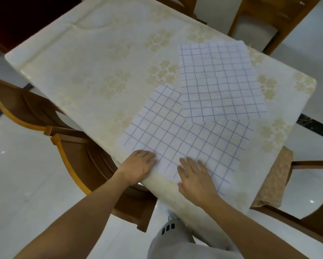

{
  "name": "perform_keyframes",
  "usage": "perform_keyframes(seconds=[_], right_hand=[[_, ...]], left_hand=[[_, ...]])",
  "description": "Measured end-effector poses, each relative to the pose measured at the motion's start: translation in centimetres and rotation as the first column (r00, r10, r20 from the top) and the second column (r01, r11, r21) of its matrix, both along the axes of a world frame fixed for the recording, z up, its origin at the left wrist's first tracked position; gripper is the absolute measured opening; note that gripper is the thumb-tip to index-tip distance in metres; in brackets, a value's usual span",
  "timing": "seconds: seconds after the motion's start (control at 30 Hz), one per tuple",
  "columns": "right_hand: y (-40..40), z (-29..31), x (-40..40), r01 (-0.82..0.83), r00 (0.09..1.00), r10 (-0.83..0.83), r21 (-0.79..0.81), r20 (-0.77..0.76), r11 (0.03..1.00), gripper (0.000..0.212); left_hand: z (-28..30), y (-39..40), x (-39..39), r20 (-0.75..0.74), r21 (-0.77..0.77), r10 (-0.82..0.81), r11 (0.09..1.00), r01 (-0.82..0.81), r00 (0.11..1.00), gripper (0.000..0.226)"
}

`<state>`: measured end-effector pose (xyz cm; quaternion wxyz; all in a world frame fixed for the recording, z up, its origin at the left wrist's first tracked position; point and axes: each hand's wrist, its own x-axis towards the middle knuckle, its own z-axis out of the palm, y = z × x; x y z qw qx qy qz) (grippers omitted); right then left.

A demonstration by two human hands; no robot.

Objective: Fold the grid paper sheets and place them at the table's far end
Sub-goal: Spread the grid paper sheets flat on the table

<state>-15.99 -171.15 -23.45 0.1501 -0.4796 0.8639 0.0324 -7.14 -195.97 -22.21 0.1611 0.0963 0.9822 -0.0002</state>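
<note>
fingers [192, 163] of both hands rest flat on near grid sheet [185, 139].

two grid paper sheets [185, 139] [220, 81], one table [93, 58], four wooden chairs [32, 109] [93, 165] [265, 17] [310, 217], two hands [138, 166] [196, 177]

Bright, even indoor light — shadows faint and soft. Small specular glints on floor [3, 152]. Slight overall softness; grid lines on paper [185, 139] legible. Wide-angle distortion — table [82, 62] edges bow toward frame borders.
</note>
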Motion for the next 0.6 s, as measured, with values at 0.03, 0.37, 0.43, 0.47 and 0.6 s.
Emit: perform_keyframes(seconds=[0.03,0.37,0.43,0.47,0.6], right_hand=[[0.0,-0.3,0.2,-0.009,1.0,0.009,0.008,-0.009,1.0,0.059],[-0.1,-2.0,2.1,0.024,0.997,-0.027,-0.042,-0.075,0.999,0.06],[-0.1,-2.3,2.2,0.045,0.997,-0.048,-0.056,-0.065,0.997,0.06],[-0.1,-2.4,2.2,0.054,0.997,-0.058,-0.06,-0.06,0.997,0.06],[-0.1,-2.8,2.5,0.091,0.994,-0.096,-0.077,-0.056,0.993,0.057]], left_hand=[[-0.4,-0.2,0.0,0.003,-0.005,-0.017,1.0,0.017,1.0,0.042],[-2.4,-0.9,-0.1,-0.079,0.029,-0.095,0.995,0.097,0.992,0.048],[-2.8,-0.9,-0.1,-0.082,0.041,-0.081,0.996,0.085,0.993,0.051],[-3.0,-0.9,-0.1,-0.08,0.042,-0.075,0.996,0.078,0.994,0.052],[-3.4,-0.9,-0.1,-0.097,0.045,-0.063,0.997,0.068,0.993,0.052]])
